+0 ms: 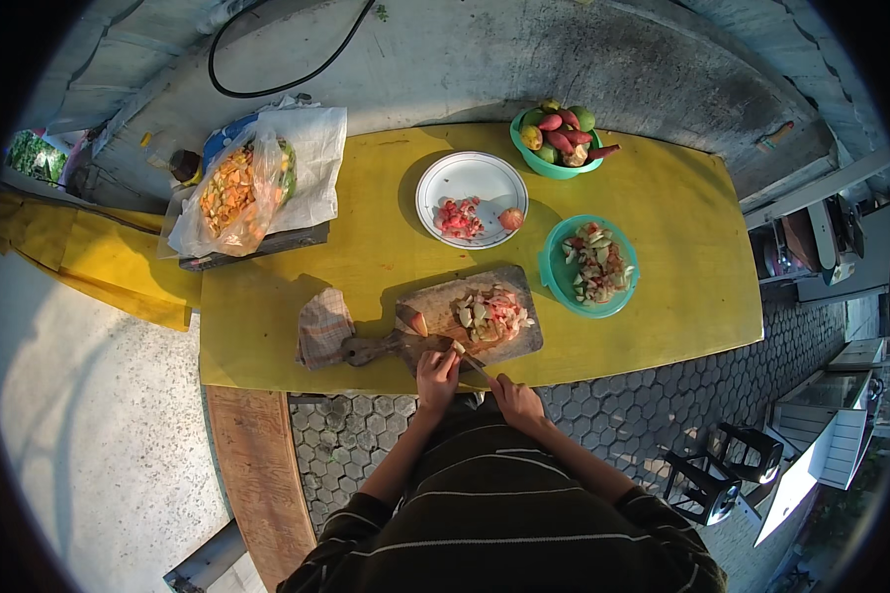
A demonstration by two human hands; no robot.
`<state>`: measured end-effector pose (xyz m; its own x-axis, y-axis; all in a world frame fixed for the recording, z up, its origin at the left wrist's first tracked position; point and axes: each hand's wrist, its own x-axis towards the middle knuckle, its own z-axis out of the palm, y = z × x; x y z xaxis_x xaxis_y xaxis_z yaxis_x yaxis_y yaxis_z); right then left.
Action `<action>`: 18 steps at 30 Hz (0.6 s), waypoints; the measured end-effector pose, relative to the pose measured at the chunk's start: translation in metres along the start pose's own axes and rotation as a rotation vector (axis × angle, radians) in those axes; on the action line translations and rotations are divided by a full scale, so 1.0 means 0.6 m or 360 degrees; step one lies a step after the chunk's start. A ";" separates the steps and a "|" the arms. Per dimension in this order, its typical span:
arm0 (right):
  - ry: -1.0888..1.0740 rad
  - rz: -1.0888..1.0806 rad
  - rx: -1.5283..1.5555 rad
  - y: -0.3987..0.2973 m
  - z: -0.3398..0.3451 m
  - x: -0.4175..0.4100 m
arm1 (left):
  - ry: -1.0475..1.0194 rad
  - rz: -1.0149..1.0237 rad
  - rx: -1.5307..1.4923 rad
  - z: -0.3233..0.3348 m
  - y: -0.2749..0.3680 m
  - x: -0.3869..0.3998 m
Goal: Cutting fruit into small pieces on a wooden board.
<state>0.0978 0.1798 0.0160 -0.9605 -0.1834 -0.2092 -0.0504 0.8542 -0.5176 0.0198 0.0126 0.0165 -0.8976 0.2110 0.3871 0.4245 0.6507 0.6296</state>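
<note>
My left hand (437,376) pinches a small pale piece of fruit (457,347) at the near edge of a wooden cutting board (523,285). In my right hand (518,400) is a knife (478,365), its blade pointing up and left towards that piece. Chopped pale and pink fruit (493,315) is heaped on the board's right half. A reddish-skinned wedge (418,324) lies by itself near the board's handle (367,350). Left of the handle sits a folded checked cloth (325,330).
Behind the board stands a white plate (445,172) with pink scraps and a round piece. To the right is a green bowl (550,278) of cut fruit; farther back, a green basin (564,172) of whole fruit. A plastic bag (230,196) of orange pieces lies at left.
</note>
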 end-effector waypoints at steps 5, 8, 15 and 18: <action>-0.0184 0.0214 0.0114 -0.013 -0.014 0.015 | 0.0010 -0.0006 0.0022 0.000 0.002 0.000; -0.0096 0.0082 0.0062 -0.018 -0.026 0.014 | 0.0036 0.0011 0.0020 0.001 -0.001 -0.001; -0.0150 0.0367 0.0408 -0.024 -0.037 0.050 | 0.0044 -0.0016 0.0006 0.002 0.000 0.000; -0.0142 0.0408 0.0347 -0.028 -0.043 0.058 | 0.0057 0.0015 0.0017 0.003 0.005 0.002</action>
<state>0.0581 0.1717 0.0386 -0.9061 -0.0264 -0.4223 0.2585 0.7557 -0.6018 0.0195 0.0158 0.0178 -0.8886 0.1910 0.4170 0.4314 0.6567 0.6186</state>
